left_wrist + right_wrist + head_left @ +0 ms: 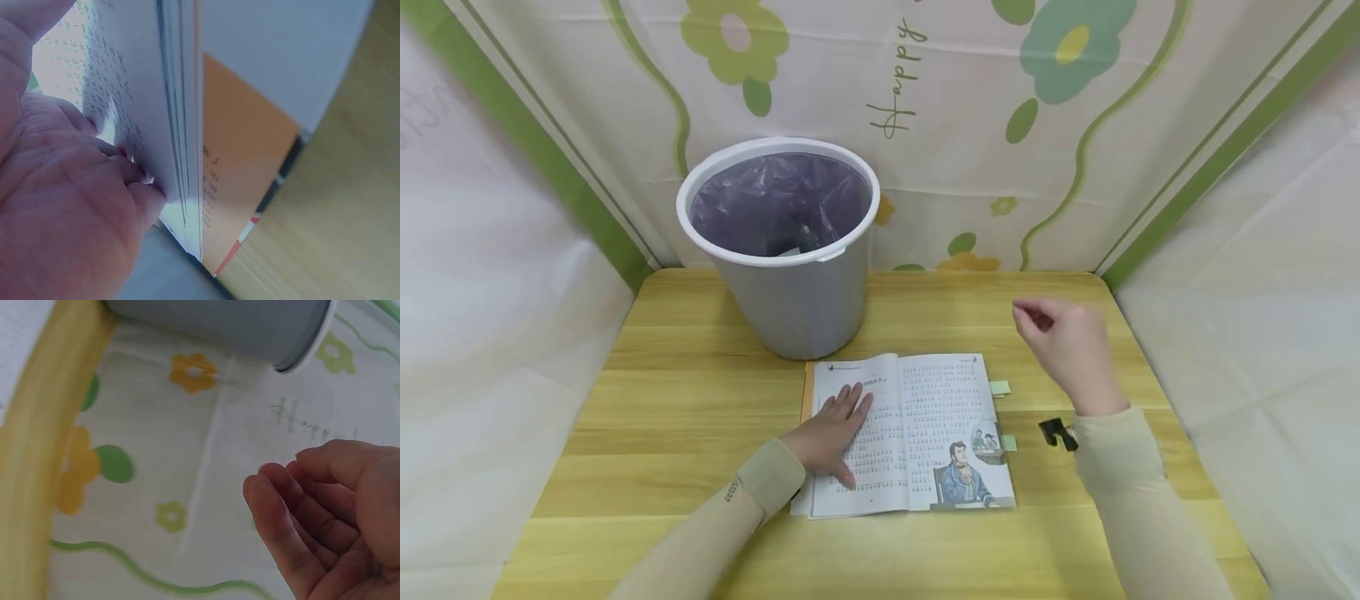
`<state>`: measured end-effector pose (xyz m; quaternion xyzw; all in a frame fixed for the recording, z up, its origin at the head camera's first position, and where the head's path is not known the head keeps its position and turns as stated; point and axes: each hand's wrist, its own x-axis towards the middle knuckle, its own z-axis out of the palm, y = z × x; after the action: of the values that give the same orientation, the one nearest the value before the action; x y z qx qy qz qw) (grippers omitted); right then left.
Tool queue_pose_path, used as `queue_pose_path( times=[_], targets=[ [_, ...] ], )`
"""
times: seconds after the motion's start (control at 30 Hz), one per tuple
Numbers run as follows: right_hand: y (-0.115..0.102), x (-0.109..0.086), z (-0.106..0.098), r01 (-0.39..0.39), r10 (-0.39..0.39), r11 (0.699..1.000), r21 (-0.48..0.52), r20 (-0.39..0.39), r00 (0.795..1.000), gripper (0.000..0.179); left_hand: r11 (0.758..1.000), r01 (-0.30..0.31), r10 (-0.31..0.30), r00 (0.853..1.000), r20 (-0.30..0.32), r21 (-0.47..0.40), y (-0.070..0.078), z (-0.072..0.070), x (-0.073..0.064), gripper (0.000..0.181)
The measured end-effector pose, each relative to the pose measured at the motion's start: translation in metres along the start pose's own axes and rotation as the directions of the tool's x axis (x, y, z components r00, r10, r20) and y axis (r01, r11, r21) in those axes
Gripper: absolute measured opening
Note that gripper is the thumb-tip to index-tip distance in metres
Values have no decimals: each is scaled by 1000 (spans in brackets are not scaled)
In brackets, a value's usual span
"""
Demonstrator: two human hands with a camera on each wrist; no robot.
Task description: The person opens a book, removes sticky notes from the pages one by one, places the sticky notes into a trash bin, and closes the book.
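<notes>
An open book [942,408] lies on the table, with printed text on both pages and a drawing of a seated figure at the lower right. My left hand [833,437] rests on its left page, fingers spread. In the left wrist view, the fingers touch the page [119,81], and an orange sheet [237,137] shows beyond the page edges. To the right of the book my right hand [1067,346] is raised above the table. The right wrist view shows its fingers [278,531] loosely bent towards the thumb, with nothing visible between them.
A grey bin [797,308] with a white rim and dark liner stands behind the book; something pale lies inside. Green tabs [1000,387] stick out of the book's right edge. A black clip-like object [1057,434] is beside the right cuff. Patterned cloth [955,183] hangs behind the wooden table [700,417].
</notes>
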<state>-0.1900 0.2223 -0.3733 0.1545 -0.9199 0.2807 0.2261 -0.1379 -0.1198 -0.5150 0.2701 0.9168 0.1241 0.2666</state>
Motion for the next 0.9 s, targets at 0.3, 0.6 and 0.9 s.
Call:
queue_pose_path(
  times=[0.3,0.6,0.9],
  targets=[
    [39,-66,24,-245,239,966,80,87,967,17,1000,0,0,1000,-5,6,-3,3,3,139],
    [49,-121,49,-497,453,863,93,294,842,30,1000,3,-2,1000,2,-5,-6,5,4,139],
    [43,-155,66,-578,512,812,82,374,773,32,1000,-3,3,1000,5,-12,-4,2,4,138]
  ],
)
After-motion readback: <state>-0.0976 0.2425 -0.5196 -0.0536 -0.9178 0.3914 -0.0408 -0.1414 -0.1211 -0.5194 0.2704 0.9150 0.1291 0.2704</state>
